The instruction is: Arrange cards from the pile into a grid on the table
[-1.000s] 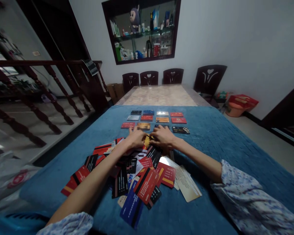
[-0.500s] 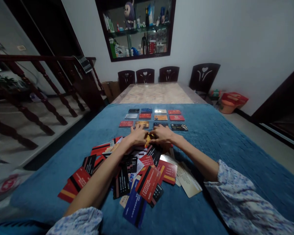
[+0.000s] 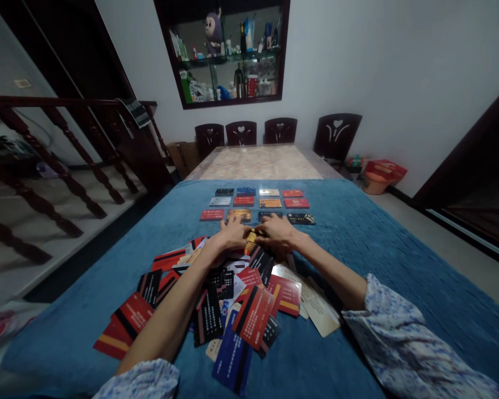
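Both hands on it now: we have the yellow card (image 3: 251,239) pinched between the left hand (image 3: 234,233) at its nine o'clock and the right hand (image 3: 275,231) at its three, just over the far side of the loose pile. Fingers narrow on both sides, wrists arched; whether it's one card or a few together, we can't tell, because the fingertips cover most of it.

Out at twelve o'clock, what a tidy formation: three rows of four on the blue cloth (image 3: 378,249). The gold card (image 3: 239,215) lies at eleven, just beyond the left hand; the dark blue card (image 3: 270,215) sits at one, partly behind the right hand; the black card (image 3: 301,219) lies clear at two.

Swing round to six o'clock and it's a scramble! A red card (image 3: 255,317) overlaps a blue card (image 3: 233,357), and a cream card (image 3: 321,310) juts out between four and five.

So we'd call this step the handling of the yellow card at the pile's edge, with neither hand free. The next move, in our judgement, calls for a light, level pinch, edges kept even, and knuckles clear of that near row.
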A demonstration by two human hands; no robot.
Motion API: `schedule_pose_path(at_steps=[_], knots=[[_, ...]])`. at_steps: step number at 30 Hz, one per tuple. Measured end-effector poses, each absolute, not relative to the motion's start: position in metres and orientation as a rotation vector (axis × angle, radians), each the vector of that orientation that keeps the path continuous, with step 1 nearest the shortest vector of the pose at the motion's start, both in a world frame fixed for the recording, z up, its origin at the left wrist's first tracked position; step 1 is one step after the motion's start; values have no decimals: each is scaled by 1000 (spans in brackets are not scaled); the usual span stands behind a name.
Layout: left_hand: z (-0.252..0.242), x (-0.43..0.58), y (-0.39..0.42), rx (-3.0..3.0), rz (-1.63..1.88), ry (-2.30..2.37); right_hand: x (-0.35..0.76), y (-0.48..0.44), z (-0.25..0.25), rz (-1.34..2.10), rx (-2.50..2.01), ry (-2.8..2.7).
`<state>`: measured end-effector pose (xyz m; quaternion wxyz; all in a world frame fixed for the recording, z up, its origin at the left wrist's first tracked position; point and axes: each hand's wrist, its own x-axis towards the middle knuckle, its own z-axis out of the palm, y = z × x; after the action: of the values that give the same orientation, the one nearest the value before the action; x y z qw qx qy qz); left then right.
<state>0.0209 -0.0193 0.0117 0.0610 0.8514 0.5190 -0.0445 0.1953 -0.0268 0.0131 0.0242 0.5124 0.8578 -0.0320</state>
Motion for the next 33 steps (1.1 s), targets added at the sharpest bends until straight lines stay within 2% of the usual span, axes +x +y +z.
schedule_pose_path(at_steps=[10,19,33], knots=[[15,22,-19,2743,-145,1421,199,-22,9,-55,1494,2698],[12,10,-13,2812,-65,1279,205,-21,15,-181,1474,2741],[15,-14,-5,2688,395,1246,206,-21,20,-142,1482,2836]])
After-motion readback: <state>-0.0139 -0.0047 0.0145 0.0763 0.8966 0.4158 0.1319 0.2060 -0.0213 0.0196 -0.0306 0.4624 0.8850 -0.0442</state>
